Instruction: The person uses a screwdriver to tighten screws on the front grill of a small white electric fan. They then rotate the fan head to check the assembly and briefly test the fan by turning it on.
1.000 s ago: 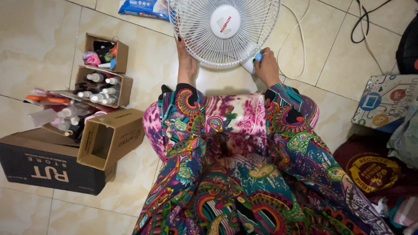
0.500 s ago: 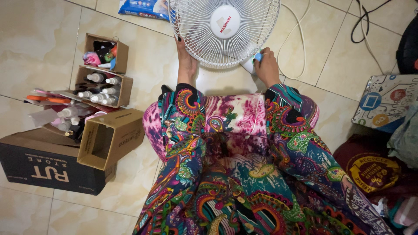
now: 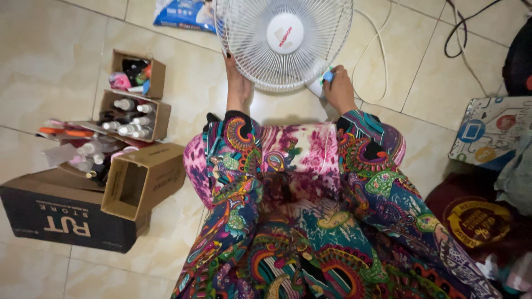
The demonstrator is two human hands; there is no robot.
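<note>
Left hand point(image 3: 237, 83) lies flat, released, against the white fan point(image 3: 284, 41) guard; right hand point(image 3: 339, 88) clenched grasping a blue-tipped tool point(image 3: 327, 76) at its rim; blue package point(image 3: 185, 14) beside the fan.

From here the white fan point(image 3: 284, 41) is cut off by the top edge. My right hand point(image 3: 339, 91) hides most of a small blue-tipped tool point(image 3: 327, 77). The bottles point(image 3: 130, 119) in the boxes are too small to identify.
</note>
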